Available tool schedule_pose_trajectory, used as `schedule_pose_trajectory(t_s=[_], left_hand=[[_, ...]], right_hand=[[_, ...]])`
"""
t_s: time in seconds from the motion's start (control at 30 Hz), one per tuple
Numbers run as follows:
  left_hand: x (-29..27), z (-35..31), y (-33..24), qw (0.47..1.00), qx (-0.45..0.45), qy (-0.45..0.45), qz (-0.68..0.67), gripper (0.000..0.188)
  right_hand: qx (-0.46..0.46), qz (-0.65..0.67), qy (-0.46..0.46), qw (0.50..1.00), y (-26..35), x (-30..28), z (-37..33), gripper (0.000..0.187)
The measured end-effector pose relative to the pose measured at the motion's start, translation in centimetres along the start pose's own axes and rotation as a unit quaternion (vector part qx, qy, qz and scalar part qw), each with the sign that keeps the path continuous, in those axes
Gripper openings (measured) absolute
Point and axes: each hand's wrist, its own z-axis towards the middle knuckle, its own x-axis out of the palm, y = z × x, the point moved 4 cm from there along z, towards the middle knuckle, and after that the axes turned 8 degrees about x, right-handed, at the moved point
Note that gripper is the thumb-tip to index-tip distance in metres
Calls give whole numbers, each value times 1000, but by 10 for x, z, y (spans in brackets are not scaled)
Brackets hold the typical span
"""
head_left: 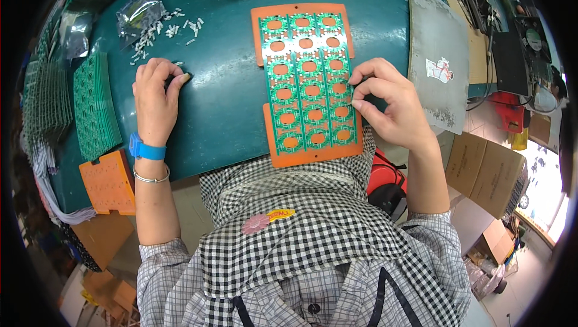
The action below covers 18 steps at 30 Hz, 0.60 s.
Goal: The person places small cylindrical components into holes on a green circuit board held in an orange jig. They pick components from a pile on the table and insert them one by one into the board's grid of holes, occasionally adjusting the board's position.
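Note:
A green circuit board panel [297, 93] with rows of oval openings lies on an orange fixture plate [313, 157]. My right hand [388, 101] is at the panel's right edge, thumb and fingertips pinched together over it. Whatever sits between those fingertips is too small to make out. To the left of the panel, my left hand [158, 89] rests on the table with its fingers curled in and the thumb against them. What it holds, if anything, is hidden. Just beyond its fingers lie several small white connector-like pieces [144, 43], loosely scattered.
A clear plastic bag [139, 11] lies beside the loose pieces. Stacks of green boards [96, 107] stand at the left, with another orange plate [108, 182] near the table's edge. A grey sheet [436, 56] lies at the right, and a cardboard box [484, 170] stands below it.

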Motion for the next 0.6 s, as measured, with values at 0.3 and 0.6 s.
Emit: schedule_pose_trajectory(t_s=[0.3,0.6], left_hand=[[-6,-7,-3,990,-107,-42,-78,8],[-12,-3,-30,977,-80,-48,-193,13]], right_hand=[[-29,-33,0,999,1,2,0,11],[-30,-32,8,999,3,3,1,11]])
